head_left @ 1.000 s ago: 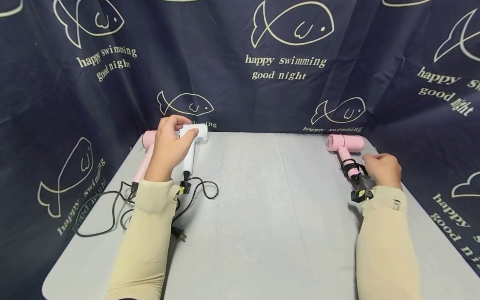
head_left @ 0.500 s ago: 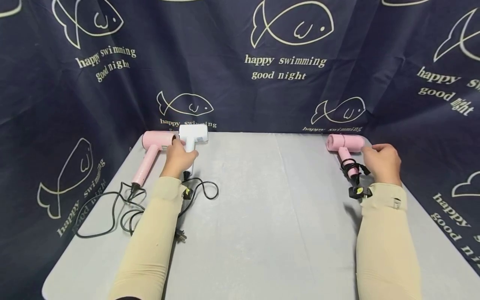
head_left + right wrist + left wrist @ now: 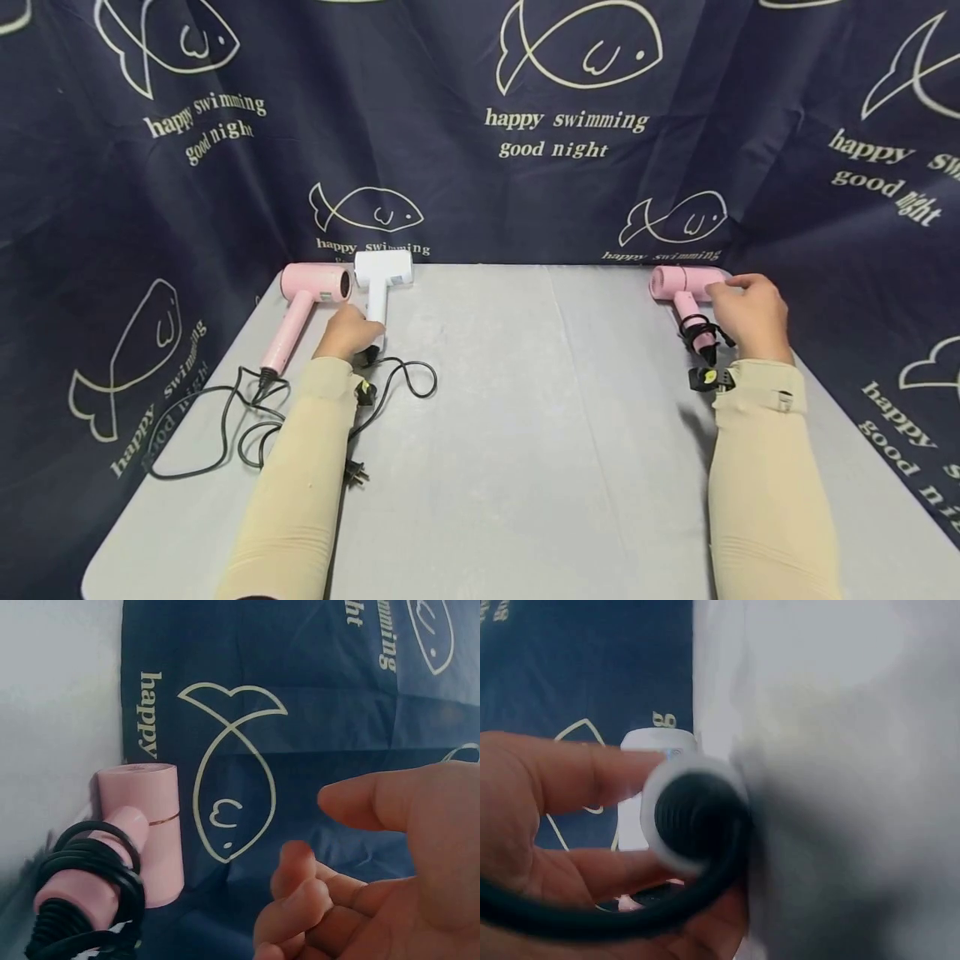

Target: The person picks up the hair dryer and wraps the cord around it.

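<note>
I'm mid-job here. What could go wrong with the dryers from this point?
The left hand is low on the handle of the white hair dryer, so the head end might tip if lifted. Its black cord crosses in front of that hand in the left wrist view and could catch. Another loose cord lies nearby, so the two might tangle.

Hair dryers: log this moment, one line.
left hand: grips white dryer | right hand: empty, near cord-wrapped pink dryer | other pink dryer: untouched
</note>
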